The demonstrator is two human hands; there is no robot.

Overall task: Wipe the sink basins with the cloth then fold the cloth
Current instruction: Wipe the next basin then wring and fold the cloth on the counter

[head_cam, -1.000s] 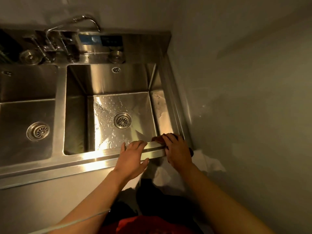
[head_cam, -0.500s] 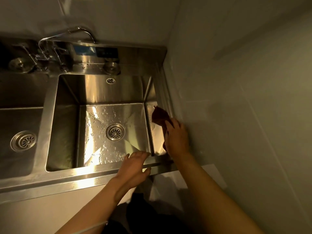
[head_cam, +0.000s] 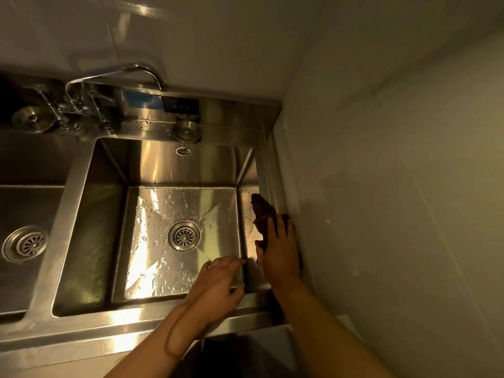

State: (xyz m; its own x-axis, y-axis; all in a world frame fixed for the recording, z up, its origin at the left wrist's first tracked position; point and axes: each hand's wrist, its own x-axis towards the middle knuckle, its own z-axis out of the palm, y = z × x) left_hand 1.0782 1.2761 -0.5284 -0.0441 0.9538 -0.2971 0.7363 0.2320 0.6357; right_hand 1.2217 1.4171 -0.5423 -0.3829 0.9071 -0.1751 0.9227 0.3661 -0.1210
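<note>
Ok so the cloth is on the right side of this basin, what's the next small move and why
Probably sweep the cloth farther along the right wall toward the back corner. The right hand presses it flat there, the wall ahead looks streaked, and water beads cover the basin floor, so wiping seems unfinished. The left hand rests at the front edge.

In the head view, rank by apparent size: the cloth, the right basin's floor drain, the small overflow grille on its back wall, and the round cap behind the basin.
1. Cloth, though the right hand hides part of it.
2. Floor drain.
3. Round cap; farther from the camera, so close to the drain and unsure.
4. Overflow grille, clearly smallest.
</note>
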